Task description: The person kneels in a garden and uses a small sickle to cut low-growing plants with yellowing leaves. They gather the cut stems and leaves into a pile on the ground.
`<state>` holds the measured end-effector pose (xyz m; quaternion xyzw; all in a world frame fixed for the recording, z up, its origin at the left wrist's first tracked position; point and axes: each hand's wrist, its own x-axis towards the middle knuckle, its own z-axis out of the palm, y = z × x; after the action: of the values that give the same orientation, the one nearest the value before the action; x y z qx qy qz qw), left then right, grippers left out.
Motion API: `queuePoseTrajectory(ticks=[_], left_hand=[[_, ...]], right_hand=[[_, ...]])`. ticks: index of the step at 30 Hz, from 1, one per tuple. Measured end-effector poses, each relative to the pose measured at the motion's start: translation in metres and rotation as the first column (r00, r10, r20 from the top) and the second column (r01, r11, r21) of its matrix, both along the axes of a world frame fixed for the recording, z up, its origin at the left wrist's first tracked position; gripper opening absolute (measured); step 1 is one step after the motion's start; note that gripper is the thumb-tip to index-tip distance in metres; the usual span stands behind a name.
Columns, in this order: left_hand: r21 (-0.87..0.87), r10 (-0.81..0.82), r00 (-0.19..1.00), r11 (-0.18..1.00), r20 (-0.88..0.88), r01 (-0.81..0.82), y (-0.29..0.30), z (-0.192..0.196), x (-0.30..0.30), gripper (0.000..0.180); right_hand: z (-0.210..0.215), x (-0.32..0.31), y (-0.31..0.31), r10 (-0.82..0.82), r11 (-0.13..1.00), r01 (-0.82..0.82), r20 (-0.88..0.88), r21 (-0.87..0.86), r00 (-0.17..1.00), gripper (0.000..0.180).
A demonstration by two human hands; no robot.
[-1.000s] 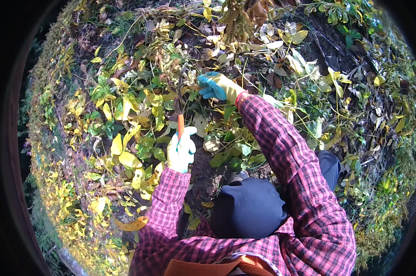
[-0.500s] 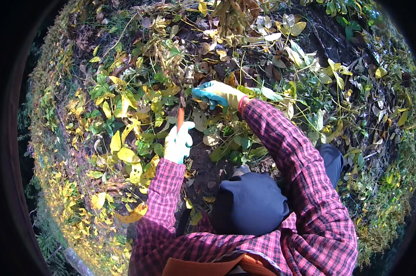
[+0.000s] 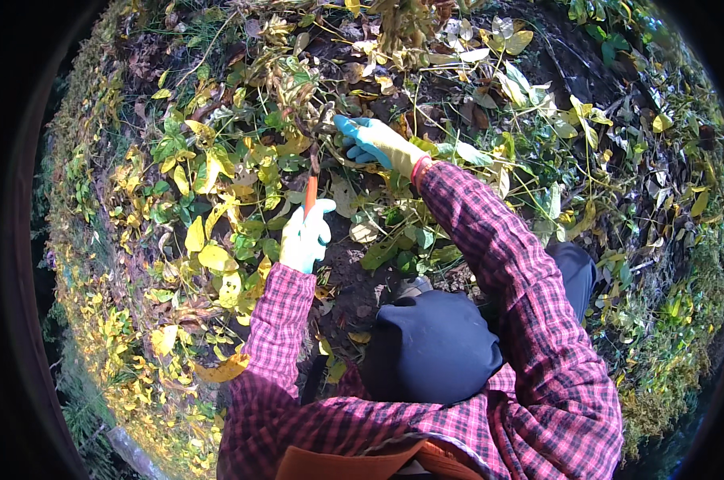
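My left hand (image 3: 305,237), in a pale glove with blue-green on the fingers, is closed round the orange handle of a hand tool (image 3: 310,194). The tool points away from me; its narrow, rusty-brown far end reaches in among the plant stems, and its exact shape is hard to make out. To the right of the tool's tip is my right hand (image 3: 375,144), in a yellow glove with blue fingers. Its fingers are bent and close together beside a dry, brownish plant (image 3: 294,92) with withered leaves. Whatever lies inside those fingers is hidden.
Low plants with green and yellow leaves (image 3: 214,256) spread all round over dark soil (image 3: 350,276). Dry, pod-like clusters (image 3: 414,24) hang at the far edge. A dark, rounded cloth-covered shape (image 3: 434,348) and a dark trouser leg (image 3: 574,276) lie close to me.
My right hand has shifted slightly away from me, toward the dry plant. The left hand has moved a little to the left and nearer, still holding the tool.
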<state>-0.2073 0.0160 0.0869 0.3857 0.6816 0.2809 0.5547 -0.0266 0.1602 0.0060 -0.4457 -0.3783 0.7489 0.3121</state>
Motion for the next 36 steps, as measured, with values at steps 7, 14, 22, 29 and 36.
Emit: queuePoseTrajectory(ticks=[7,14,22,29,36], left_hand=[[-0.082,0.015,0.989,0.996,-0.149,-0.027,0.036,0.002,-0.005,0.022],[-0.079,0.197,0.928,0.980,0.317,-0.181,-0.081,-0.008,-0.020,0.049],[-0.207,0.354,0.788,0.935,0.503,-0.288,-0.052,-0.040,-0.006,0.040],[-0.183,0.177,0.142,0.983,0.974,0.027,-0.063,-0.006,-0.020,0.047],[0.075,0.177,0.764,0.956,0.620,-0.283,-0.081,0.011,0.007,0.046]], right_hand=[[-0.003,-0.020,0.012,-0.109,0.993,0.107,0.039,0.045,0.993,0.024],[0.000,0.043,-0.008,-0.115,0.878,-0.207,0.611,0.431,0.783,0.028],[-0.012,-0.022,-0.059,-0.157,0.651,-0.615,0.871,0.445,0.465,0.076],[-0.017,0.014,-0.088,-0.285,0.665,-0.427,0.737,0.613,0.614,0.029],[0.027,0.081,-0.097,0.063,0.940,-0.202,0.442,0.274,0.895,0.032]])
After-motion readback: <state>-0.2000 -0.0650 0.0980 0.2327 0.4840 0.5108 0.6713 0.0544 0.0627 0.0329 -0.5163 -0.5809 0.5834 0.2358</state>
